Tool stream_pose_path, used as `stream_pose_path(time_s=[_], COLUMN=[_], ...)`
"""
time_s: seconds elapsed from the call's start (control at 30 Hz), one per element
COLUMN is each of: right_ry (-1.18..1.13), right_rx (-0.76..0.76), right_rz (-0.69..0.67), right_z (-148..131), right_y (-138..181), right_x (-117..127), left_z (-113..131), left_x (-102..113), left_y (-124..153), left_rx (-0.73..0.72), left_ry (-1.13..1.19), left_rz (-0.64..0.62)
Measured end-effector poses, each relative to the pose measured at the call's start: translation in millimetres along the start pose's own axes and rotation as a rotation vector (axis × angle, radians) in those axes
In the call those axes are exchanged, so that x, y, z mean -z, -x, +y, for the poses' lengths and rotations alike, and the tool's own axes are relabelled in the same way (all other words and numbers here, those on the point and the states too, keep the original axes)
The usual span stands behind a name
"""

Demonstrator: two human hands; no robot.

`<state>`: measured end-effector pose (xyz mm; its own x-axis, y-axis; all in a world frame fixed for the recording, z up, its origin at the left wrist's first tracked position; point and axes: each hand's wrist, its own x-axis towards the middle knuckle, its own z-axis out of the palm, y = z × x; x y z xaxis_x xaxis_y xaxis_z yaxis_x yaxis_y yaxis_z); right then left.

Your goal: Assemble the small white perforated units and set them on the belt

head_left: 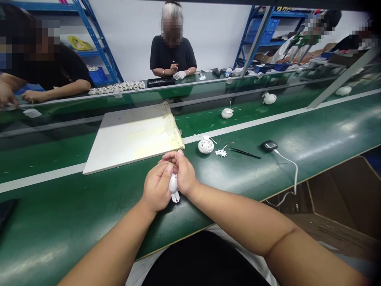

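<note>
Between my two hands, just above or on the green bench, is a small white rounded plastic piece [173, 184] with a split tab sticking out towards me. My left hand [157, 186] is wrapped round its left side, thumb on top. From the right, my right hand [185, 174] closes over it, with the fingers bent towards the left hand. Most of the piece is hidden by the palms and fingers. Beyond my right hand sit a white openwork shell [206, 145] with thin wires and a small white spiky part [221, 152]. Black tweezers [244, 153] lie beside them.
A pale board [133, 137] with a taped, yellowed edge lies ahead on the left. A black device [269, 145] with a white cable is at the right. White shells [227, 113] rest on the belt [196, 123]. Co-workers sit across the bench, and a metal post [342, 77] slants at the right.
</note>
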<state>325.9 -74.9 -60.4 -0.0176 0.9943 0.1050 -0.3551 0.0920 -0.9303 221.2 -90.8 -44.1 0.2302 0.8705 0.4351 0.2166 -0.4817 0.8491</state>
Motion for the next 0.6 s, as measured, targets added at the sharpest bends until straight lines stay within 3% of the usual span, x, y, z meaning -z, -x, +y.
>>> stream_pose_path(time_s=[0.2,0.33,0.47,0.53,0.6], right_ry=[-0.027,0.015,0.066,0.009,-0.067], right_rx=[-0.042,0.003,-0.178,-0.304,-0.349], right_rz=[0.016,0.062,-0.206,-0.328,-0.361], right_z=[7.9,9.6,7.2,6.3,6.0], right_y=[-10.6,-20.5,-15.9,-11.1,-8.3], right_x=[2.1,8.6,9.3,6.3,3.6], left_z=[-7.2,-12.7,-15.9,-18.2,-20.9], left_x=[-2.8,3.3,16.6,22.3,25.8], left_y=[-3.1,-6.5,-9.5,-10.8,-11.8], left_rx=[0.050,0.047,0.041,0.049,0.003], left_ry=[0.115,0.186,0.154,0.135,0.113], left_rz=[0.032,0.144,0.338,0.385,0.387])
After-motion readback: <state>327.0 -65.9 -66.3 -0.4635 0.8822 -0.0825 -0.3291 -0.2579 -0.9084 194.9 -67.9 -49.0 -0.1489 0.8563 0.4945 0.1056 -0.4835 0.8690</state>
